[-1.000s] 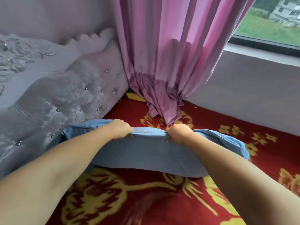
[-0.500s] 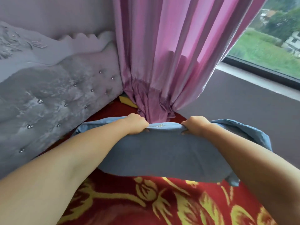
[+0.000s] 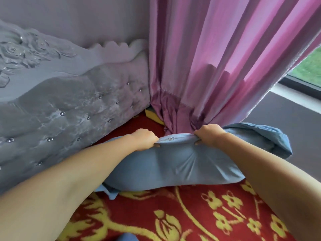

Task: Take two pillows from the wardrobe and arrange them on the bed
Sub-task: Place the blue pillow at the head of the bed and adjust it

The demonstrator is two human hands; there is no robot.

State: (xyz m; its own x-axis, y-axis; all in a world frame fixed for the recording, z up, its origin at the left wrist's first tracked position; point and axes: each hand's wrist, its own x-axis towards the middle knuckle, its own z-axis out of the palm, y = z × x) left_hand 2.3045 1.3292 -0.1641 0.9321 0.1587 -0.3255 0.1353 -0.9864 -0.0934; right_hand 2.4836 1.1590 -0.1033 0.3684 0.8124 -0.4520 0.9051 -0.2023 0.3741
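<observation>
A blue pillow (image 3: 175, 168) lies across the red bedspread with yellow flowers (image 3: 191, 214), close to the grey tufted headboard (image 3: 69, 108). My left hand (image 3: 145, 139) is clenched on the pillow's top edge left of its middle. My right hand (image 3: 209, 134) grips the same edge a little to the right. The fabric is bunched between the two fists. The pillow's right end (image 3: 271, 136) sticks up, rumpled. A second blue item (image 3: 127, 237) peeks in at the bottom edge; what it is cannot be told.
A pink curtain (image 3: 217, 66) hangs down to the bed just behind the pillow. A yellow object (image 3: 152, 115) lies in the corner under it. The grey wall below the window (image 3: 295, 119) runs along the right side.
The pillow has shifted with both hands toward the headboard corner and sits lower on the bedspread. The view has swung left, showing more headboard and less window.
</observation>
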